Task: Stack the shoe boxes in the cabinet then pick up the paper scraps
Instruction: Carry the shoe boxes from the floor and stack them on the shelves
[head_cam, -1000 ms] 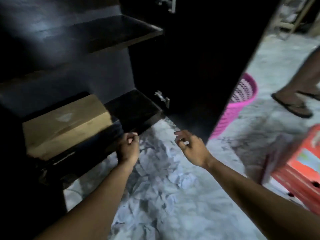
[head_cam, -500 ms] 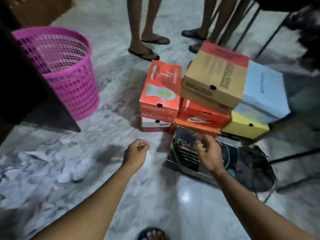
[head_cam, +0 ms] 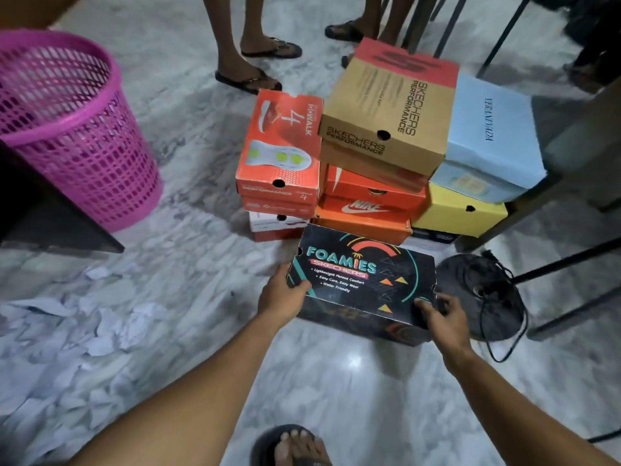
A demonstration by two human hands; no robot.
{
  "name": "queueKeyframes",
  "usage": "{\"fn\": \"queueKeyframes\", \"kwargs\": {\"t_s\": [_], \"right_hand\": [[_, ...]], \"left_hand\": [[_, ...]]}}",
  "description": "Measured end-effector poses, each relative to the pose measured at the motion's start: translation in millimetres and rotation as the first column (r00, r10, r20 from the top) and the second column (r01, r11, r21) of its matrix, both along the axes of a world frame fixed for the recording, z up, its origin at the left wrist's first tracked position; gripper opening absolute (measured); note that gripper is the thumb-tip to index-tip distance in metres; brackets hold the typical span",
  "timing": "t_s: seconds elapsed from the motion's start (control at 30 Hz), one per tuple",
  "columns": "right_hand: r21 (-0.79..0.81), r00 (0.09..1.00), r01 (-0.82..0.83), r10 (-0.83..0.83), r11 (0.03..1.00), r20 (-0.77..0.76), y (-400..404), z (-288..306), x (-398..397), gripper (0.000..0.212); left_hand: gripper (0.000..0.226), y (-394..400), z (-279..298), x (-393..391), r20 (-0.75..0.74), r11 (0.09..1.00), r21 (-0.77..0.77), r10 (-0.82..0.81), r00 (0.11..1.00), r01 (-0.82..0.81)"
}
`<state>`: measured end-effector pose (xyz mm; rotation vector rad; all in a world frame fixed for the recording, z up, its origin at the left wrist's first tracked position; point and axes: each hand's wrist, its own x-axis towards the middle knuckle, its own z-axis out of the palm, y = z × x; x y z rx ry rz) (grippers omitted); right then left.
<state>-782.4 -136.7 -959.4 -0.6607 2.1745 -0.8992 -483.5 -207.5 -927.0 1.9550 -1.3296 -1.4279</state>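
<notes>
A black Foamies shoe box (head_cam: pixel 364 280) lies on the marble floor in front of me. My left hand (head_cam: pixel 284 292) grips its left end and my right hand (head_cam: pixel 440 314) grips its right near corner. Behind it stands a pile of shoe boxes: a red box (head_cam: pixel 280 146), a tan Skechers box (head_cam: pixel 389 105), orange Nike boxes (head_cam: pixel 366 206), a light blue box (head_cam: pixel 487 139) and a yellow box (head_cam: pixel 460 211). White paper scraps (head_cam: pixel 111 324) lie scattered on the floor at the left. The dark cabinet door (head_cam: pixel 50 216) shows at the left edge.
A pink mesh waste basket (head_cam: pixel 74 129) stands at the left by the cabinet. A black round fan base with cord (head_cam: pixel 484 297) sits right of the box. Legs of standing people (head_cam: pixel 235 45) and chair legs (head_cam: pixel 504 31) are behind the pile. My sandalled foot (head_cam: pixel 292 445) is below.
I turned from the cabinet to the box pile. Both hands moved forward from the air and took hold of the black Foamies box at its two ends.
</notes>
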Motion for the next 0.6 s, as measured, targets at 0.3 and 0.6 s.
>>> {"fn": "queueKeyframes", "kwargs": {"t_s": [0.3,0.6], "right_hand": [[-0.082,0.855,-0.512,0.498,0.855,-0.143,-23,63,124,0.036],[-0.225,0.525,-0.838,0.847,0.497,-0.085,-68,120,312,0.029]], "left_hand": [[0.037,24,62,158,0.141,0.973,-0.081,0.228,0.963,-0.218],[0.036,110,125,337,0.124,0.713,-0.235,0.696,0.707,-0.66]]}}
